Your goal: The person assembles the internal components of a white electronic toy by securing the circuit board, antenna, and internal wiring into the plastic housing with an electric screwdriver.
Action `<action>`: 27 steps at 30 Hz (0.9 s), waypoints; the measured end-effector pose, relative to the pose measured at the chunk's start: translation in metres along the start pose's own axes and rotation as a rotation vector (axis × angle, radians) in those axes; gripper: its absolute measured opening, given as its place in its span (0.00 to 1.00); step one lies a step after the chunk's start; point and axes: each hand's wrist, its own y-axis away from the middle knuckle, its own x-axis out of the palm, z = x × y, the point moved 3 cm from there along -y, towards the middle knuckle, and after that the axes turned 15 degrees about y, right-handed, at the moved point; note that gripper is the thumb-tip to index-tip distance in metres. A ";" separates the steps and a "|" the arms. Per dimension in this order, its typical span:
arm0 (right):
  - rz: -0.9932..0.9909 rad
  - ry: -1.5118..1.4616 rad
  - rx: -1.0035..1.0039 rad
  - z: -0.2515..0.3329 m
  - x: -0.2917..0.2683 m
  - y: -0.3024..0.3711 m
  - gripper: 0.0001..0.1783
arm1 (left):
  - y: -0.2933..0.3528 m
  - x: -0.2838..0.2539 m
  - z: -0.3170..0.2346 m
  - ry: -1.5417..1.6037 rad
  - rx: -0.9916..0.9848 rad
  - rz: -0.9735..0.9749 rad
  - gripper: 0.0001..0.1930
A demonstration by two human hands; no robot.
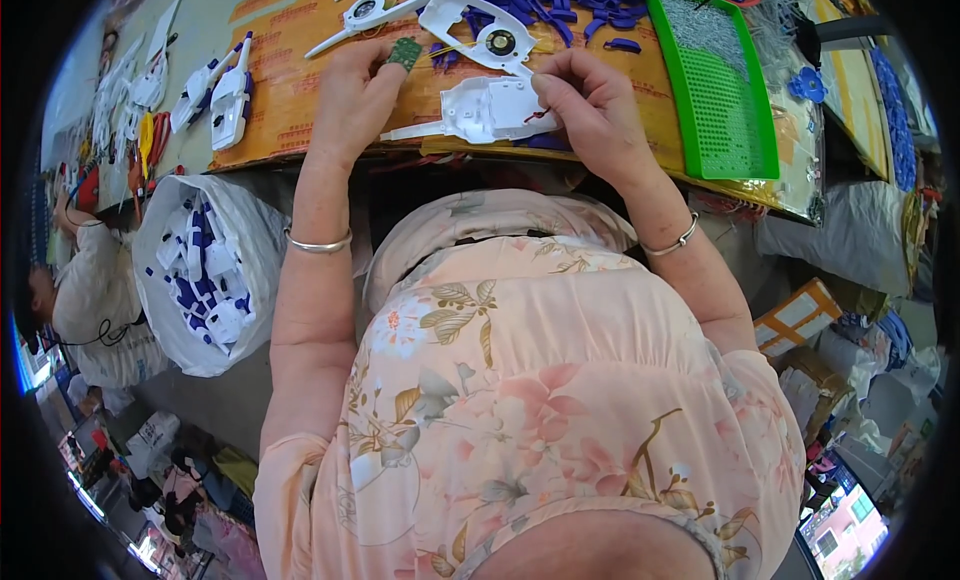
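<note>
My left hand (358, 95) pinches a small green circuit board (404, 53) between thumb and fingers, above the table. Below and to its right lies an open white plastic housing half (488, 108) with a long thin tail pointing left. My right hand (592, 108) is closed in a pinch at that housing's right end; what its fingertips hold is hidden. A short dark red wire (536, 116) shows just beside them. Farther back rests another white housing half (478, 28) with a round speaker (499, 44) in it. Thin yellowish wires run near this half.
Purple plastic pieces (570, 2) are heaped at the back. A green perforated tray (768, 130) with small metal parts stands right. White-and-purple assembled units (232, 105) lie left. A white sack (160, 270) of similar units stands below the table's left edge. Another person (100, 290) sits far left.
</note>
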 end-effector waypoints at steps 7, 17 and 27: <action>-0.038 -0.198 0.133 -0.001 -0.003 -0.003 0.05 | 0.015 -0.008 -0.007 -0.684 0.181 -0.153 0.17; -0.023 -0.200 0.094 0.005 0.000 -0.005 0.05 | 0.028 -0.018 -0.040 -1.031 0.111 -0.417 0.19; -0.031 -0.121 0.022 0.010 0.005 -0.009 0.06 | 0.042 0.086 -0.035 -0.183 0.408 0.141 0.07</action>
